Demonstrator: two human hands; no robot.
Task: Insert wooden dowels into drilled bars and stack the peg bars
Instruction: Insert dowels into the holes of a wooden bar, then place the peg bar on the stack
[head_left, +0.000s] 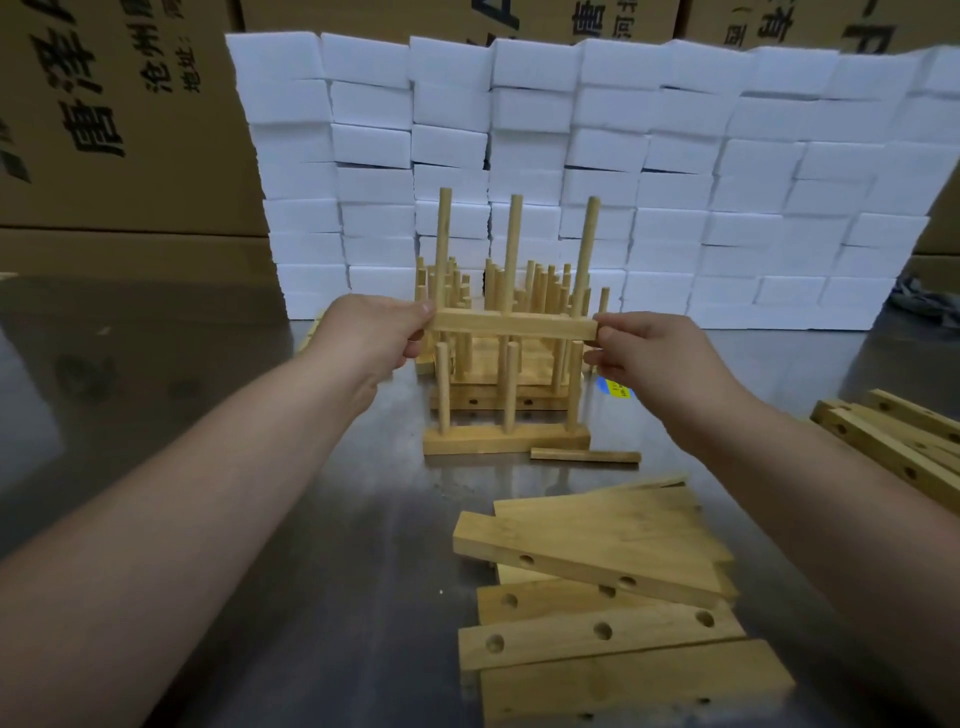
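Where the two hands meet: the held peg bar (511, 326) hangs level in the air above the bench (311, 519), one hand at each end.
Look of the bar: pale, square-edged wood with a plain near face. Three round dowels (515, 234) of the same light wood rise upright from it, evenly spaced, and their tops reach high against the white backdrop.
Left hand (374, 338): the grip pinches the bar's left end, with the thumb on the near upper edge and the fingers curled behind.
Right hand (639, 348): the grip pinches the right end, fingertips closed on the end of the bar.
Standing peg bar (506, 439): flat on the bench directly below the held one, with three shorter dowels upright in it.
Wooden strip (584, 456): thin, lying flat just beside the right end of the standing peg bar.
Stack of peg bars (498, 374): behind the standing one, with a crowd of upright pegs. I cannot tell how many layers it has.
Drilled bars (597, 587): a loose overlapping pile at the near right, with round holes showing along their narrow faces.
Second pile of drilled bars (904, 441): at the right edge, well apart from the hands.
Sticker (615, 388): blue and yellow, on the bench under the right hand.
Backdrop: a wall of white foam blocks (571, 156), with printed cardboard cartons (104, 104) behind it.
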